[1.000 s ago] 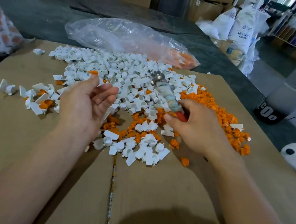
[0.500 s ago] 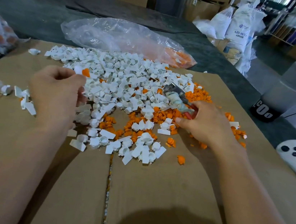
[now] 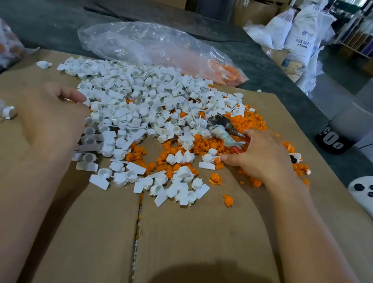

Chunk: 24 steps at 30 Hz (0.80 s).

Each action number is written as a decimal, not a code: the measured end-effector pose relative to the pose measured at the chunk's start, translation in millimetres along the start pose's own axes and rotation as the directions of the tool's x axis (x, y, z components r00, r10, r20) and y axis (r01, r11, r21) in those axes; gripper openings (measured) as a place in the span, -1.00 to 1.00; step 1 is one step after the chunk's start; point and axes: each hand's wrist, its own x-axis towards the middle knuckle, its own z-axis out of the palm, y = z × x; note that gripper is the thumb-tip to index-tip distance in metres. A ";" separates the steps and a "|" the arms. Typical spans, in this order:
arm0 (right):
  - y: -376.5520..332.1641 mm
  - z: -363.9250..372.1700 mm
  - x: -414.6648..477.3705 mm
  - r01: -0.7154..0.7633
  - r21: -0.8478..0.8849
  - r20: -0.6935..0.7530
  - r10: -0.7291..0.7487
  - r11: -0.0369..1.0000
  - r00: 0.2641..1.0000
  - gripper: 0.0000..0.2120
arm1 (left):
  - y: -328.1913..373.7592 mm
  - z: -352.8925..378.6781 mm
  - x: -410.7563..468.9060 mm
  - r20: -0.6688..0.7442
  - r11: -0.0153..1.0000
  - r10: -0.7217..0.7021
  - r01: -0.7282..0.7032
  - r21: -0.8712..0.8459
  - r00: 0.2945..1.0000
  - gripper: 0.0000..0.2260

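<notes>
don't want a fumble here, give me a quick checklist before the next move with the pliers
1. Pliers gripped in right hand: ok, held by the red handles.
2. Pliers jaws free of any piece: cannot tell.
3. Left hand at the white pieces: ok, over the pile's edge.
4. Left hand holding a piece: cannot tell, its palm side is hidden.
5. Orange pieces near the right hand: ok, beside it.
6. Bare cardboard to work on: ok, near side.
</notes>
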 end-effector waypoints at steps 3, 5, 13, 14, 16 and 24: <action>0.0 1.4 1.0 -0.009 -0.012 0.001 0.009 1.000 1.000 -0.26 | 2.1 3.3 -0.8 0.020 0.999 0.035 -0.035 -0.022 0.999 -0.81; 0.2 2.7 1.5 -0.021 -0.020 0.019 0.021 1.000 1.000 -0.23 | 3.0 7.4 -5.4 0.104 0.993 0.119 -0.119 -0.009 0.987 -0.84; -2.4 4.0 -0.6 -0.050 -0.014 0.063 0.051 0.999 0.997 -0.18 | 11.8 17.7 -31.8 0.456 0.859 0.225 -0.396 0.325 0.861 -0.86; -3.0 4.3 -1.0 -0.049 -0.017 0.070 0.050 0.999 0.996 -0.17 | 12.6 17.3 -32.6 0.457 0.828 0.215 -0.409 0.383 0.863 -0.85; -4.1 5.0 -1.6 -0.047 -0.023 0.081 0.048 0.999 0.996 -0.15 | 13.4 16.5 -32.6 0.454 0.781 0.221 -0.435 0.448 0.863 -0.86; -4.4 5.5 -2.0 -0.051 0.001 0.078 0.051 0.999 0.996 -0.15 | 11.7 21.3 -37.8 0.530 0.749 0.255 -0.512 0.421 0.809 -0.95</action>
